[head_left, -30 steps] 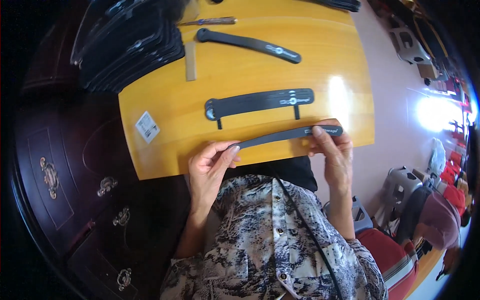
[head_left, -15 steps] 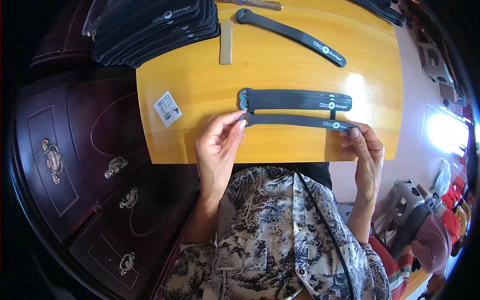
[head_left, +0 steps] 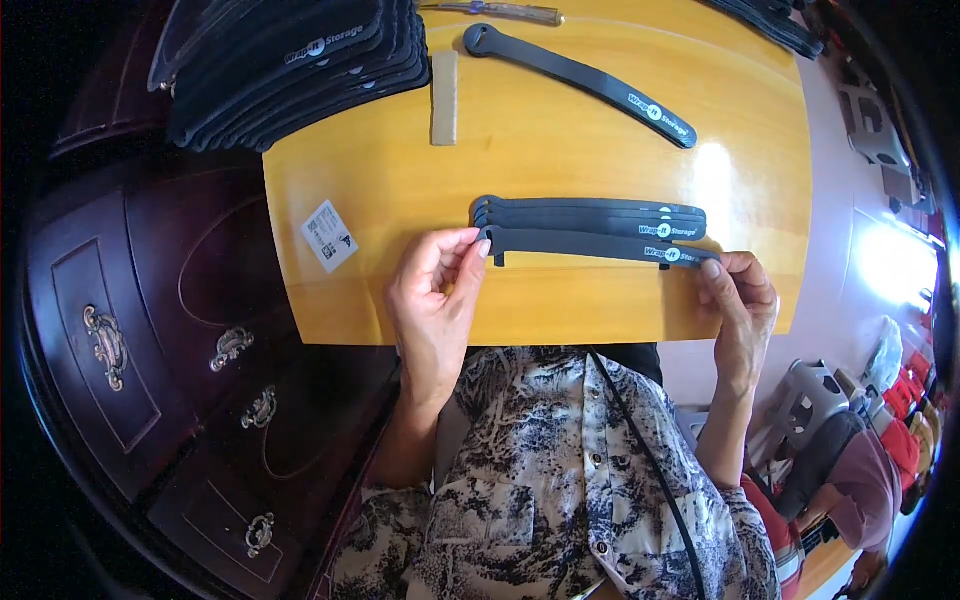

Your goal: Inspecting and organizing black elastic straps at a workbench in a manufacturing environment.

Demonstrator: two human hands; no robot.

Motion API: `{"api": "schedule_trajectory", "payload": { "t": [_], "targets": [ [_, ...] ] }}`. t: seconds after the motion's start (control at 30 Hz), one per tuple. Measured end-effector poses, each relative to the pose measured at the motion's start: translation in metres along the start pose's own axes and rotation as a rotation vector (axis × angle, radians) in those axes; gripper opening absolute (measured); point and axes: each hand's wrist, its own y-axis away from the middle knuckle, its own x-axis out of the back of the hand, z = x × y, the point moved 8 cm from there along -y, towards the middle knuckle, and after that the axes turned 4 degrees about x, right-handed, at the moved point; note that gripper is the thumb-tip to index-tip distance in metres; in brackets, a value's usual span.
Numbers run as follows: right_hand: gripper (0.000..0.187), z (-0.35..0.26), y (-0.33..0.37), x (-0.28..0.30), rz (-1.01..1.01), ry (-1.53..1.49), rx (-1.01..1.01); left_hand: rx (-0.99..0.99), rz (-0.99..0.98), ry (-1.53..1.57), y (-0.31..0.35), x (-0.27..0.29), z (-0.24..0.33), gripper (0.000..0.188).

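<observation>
A black storage strap (head_left: pixel 590 245) with pale print is stretched level between my hands. My left hand (head_left: pixel 440 285) pinches its ringed end between thumb and forefinger. At the other end my right hand (head_left: pixel 738 300) grips the printed tip. Directly behind it lies a small stack of like straps (head_left: pixel 590 213), fanned slightly, and the held strap now touches or overlaps its near edge. Short dark pieces poke out from under the straps near both ends. Farther back, another black strap (head_left: pixel 580 85) lies slanted on the yellow wooden table (head_left: pixel 380 220).
A tall pile of black straps (head_left: pixel 300 75) fills the far left corner, beside a tan cardboard strip (head_left: pixel 444 98). A screwdriver-like tool (head_left: pixel 500 12) lies at the far edge. A white label (head_left: pixel 330 236) sits at left. More black straps (head_left: pixel 770 25) are at far right.
The held strap has come up against the near edge of the stack, closing the gap between them. Both hands keep their grip on its ends. The whole view has shifted slightly.
</observation>
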Motion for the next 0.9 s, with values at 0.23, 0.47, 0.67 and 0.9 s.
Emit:
{"api": "schedule_trajectory", "payload": {
  "t": [0.23, 0.47, 0.67, 0.9],
  "targets": [
    [0.01, 0.0033, 0.0008, -0.0009, 0.019, -0.025, -0.019, -0.029, 0.043, -0.016, 0.0015, 0.0011, 0.0018, 0.011],
    [0.011, 0.0011, 0.0004, -0.0027, 0.013, -0.007, -0.026, -0.019, 0.05, -0.006, 0.0009, 0.0008, 0.0028, 0.01],
    [0.012, 0.0028, 0.0004, -0.001, 0.024, 0.012, -0.018, 0.015, 0.044, -0.049, -0.0005, -0.0009, 0.0052, 0.009],
    [0.012, 0.0037, 0.0006, -0.0004, 0.022, 0.019, -0.01, 0.025, 0.035, -0.105, -0.0019, -0.0015, 0.0067, 0.009]
  ]
}}
